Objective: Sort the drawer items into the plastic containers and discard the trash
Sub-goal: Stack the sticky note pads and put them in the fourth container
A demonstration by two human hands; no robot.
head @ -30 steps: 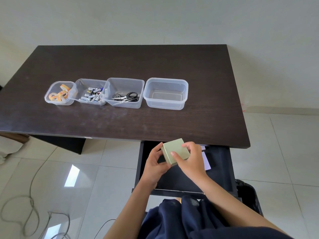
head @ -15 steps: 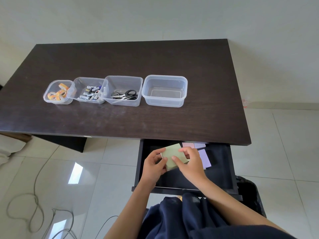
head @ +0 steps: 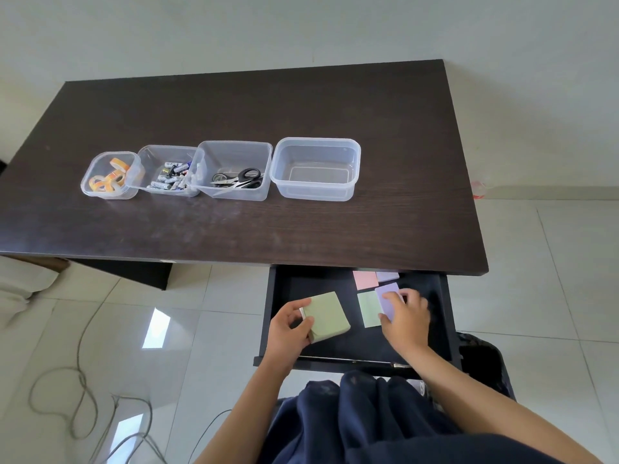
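Note:
My left hand (head: 290, 326) grips a thick green pad of sticky notes (head: 330, 314) over the open black drawer (head: 278, 296). My right hand (head: 407, 316) is farther right in the drawer and pinches a purple pad (head: 388, 298). A thin green pad (head: 368, 308), a pink pad (head: 365, 279) and another purple pad (head: 387, 275) lie on the drawer floor. On the dark table (head: 234, 229) stands a row of clear plastic containers: tape rolls (head: 109, 175), batteries (head: 169, 172), scissors (head: 239, 177), and an empty container (head: 315, 169) at the right.
A black bin (head: 485, 360) stands on the floor right of the drawer. Cables (head: 80, 390) lie on the tiled floor at the left. My dark blue clothing (head: 351, 420) fills the bottom of the view.
My right hand has let go of the thick green pad and moved right onto the purple pad. My left hand now holds the green pad alone, lower in the drawer.

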